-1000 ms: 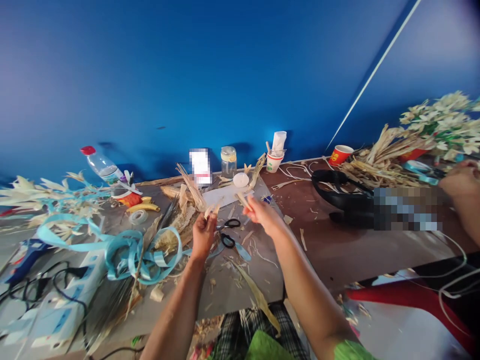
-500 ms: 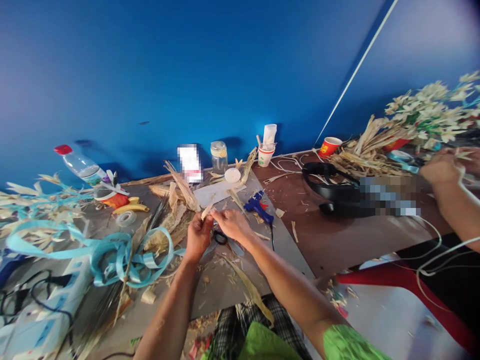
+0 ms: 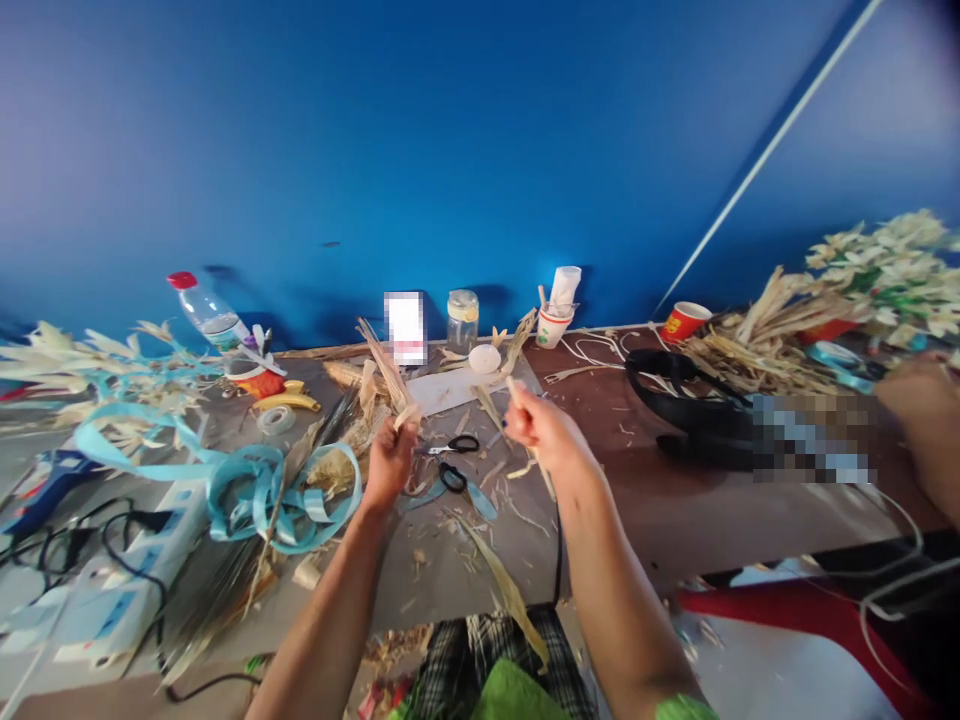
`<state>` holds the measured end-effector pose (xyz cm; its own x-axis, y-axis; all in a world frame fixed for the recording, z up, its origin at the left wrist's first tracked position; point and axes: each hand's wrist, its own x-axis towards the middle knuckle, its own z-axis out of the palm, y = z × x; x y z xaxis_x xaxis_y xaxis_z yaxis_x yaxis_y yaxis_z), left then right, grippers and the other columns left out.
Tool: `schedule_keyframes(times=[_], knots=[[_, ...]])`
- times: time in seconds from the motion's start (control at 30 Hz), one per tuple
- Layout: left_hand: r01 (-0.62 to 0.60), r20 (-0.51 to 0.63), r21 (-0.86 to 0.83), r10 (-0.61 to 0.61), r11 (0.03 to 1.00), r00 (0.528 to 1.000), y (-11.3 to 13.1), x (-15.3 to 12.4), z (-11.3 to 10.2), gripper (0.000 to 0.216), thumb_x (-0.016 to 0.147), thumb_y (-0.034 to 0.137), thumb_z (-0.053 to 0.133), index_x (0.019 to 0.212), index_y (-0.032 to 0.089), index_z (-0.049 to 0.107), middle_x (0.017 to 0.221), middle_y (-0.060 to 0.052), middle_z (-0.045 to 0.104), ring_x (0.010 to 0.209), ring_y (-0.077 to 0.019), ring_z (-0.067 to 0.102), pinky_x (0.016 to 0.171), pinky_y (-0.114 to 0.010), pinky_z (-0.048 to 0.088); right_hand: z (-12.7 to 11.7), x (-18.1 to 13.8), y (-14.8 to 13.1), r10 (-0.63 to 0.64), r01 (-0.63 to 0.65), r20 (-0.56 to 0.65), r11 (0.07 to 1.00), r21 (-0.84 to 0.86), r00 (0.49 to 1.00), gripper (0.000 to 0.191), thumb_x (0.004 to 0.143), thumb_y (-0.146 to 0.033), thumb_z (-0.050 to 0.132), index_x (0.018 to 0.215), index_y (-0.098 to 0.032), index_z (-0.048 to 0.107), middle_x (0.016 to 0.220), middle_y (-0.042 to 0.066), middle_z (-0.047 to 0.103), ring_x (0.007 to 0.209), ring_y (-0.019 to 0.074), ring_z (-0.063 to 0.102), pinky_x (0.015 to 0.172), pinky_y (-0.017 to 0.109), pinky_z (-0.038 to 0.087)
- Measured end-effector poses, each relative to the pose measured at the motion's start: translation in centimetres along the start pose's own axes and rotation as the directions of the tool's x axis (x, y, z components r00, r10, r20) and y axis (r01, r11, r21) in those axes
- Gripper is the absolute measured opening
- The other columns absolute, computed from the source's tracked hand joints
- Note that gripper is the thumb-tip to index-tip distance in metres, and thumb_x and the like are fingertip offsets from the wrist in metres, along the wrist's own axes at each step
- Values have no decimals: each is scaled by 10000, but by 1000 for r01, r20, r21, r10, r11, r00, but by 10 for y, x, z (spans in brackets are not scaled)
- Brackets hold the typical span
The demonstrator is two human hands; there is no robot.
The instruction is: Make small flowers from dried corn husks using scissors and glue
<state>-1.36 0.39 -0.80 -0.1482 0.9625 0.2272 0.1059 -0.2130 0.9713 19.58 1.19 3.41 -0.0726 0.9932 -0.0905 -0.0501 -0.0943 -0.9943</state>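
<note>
My left hand (image 3: pixel 391 458) is closed, pinching a small pale piece of corn husk (image 3: pixel 409 413) beside a bundle of dry husk. Farther right my right hand (image 3: pixel 546 430) is curled into a fist above the table. A pale tip and a sliver of blue show at its fingers, but what it grips is hidden. A black cord (image 3: pixel 558 560) runs down below that wrist. Between the hands lie black-handled scissors (image 3: pixel 453 478), partly open, by light blue ribbon ends. A white sheet (image 3: pixel 442 392) with a round white lid (image 3: pixel 484 359) lies behind them.
On the left are tangled blue ribbon (image 3: pixel 244 490), a power strip (image 3: pixel 142 570), a tape roll (image 3: pixel 276 420) and a bottle (image 3: pixel 210 315). A jar (image 3: pixel 463 322) and paper cup (image 3: pixel 555 327) stand along the wall. At right are a black headset-like object (image 3: pixel 682 400) and another person's arm (image 3: pixel 922 430).
My hands were together at the husk piece and are now apart. The right has moved right, over where a blue glue gun lay. The scissors show fully, and the view has shifted.
</note>
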Motion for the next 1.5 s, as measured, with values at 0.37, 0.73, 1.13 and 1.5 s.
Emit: schedule_keyframes(times=[0.37, 0.73, 1.13, 1.5], knots=[[21, 0, 51, -21, 998, 1000, -2, -3, 13, 291, 774, 408, 561, 639, 169, 464, 547, 46, 424, 507, -77, 350, 499, -215, 291, 47, 6, 33, -464, 237, -110, 625, -744, 879, 318, 827, -344, 513, 1064, -168, 632, 1087, 145, 603, 1029, 254, 529, 860, 364, 399], [108, 148, -184, -81, 977, 986, 6, -13, 21, 338, 705, 449, 650, 837, 145, 585, 648, 14, 510, 581, -91, 418, 544, -215, 338, 60, 13, 37, -77, 97, -136, 984, 147, 988, 230, 683, -381, 608, 592, -174, 570, 516, -48, 476, 510, 94, 391, 524, 231, 297], [316, 196, -525, -249, 791, 949, 13, -8, 19, 178, 759, 324, 606, 851, 186, 670, 706, -34, 533, 525, -98, 401, 503, -244, 388, 53, 12, 35, 0, 49, -158, 951, 304, 988, 259, 594, -415, 696, 632, -180, 592, 570, -33, 530, 531, 93, 404, 551, 231, 303], [248, 282, -411, -136, 878, 950, 4, -11, 21, 382, 777, 330, 603, 1122, 187, 520, 731, -12, 604, 614, -117, 541, 624, -262, 439, 54, 6, 25, -59, 82, -85, 951, 297, 995, 252, 619, -414, 671, 585, -179, 588, 571, -27, 533, 549, 95, 416, 580, 242, 331]])
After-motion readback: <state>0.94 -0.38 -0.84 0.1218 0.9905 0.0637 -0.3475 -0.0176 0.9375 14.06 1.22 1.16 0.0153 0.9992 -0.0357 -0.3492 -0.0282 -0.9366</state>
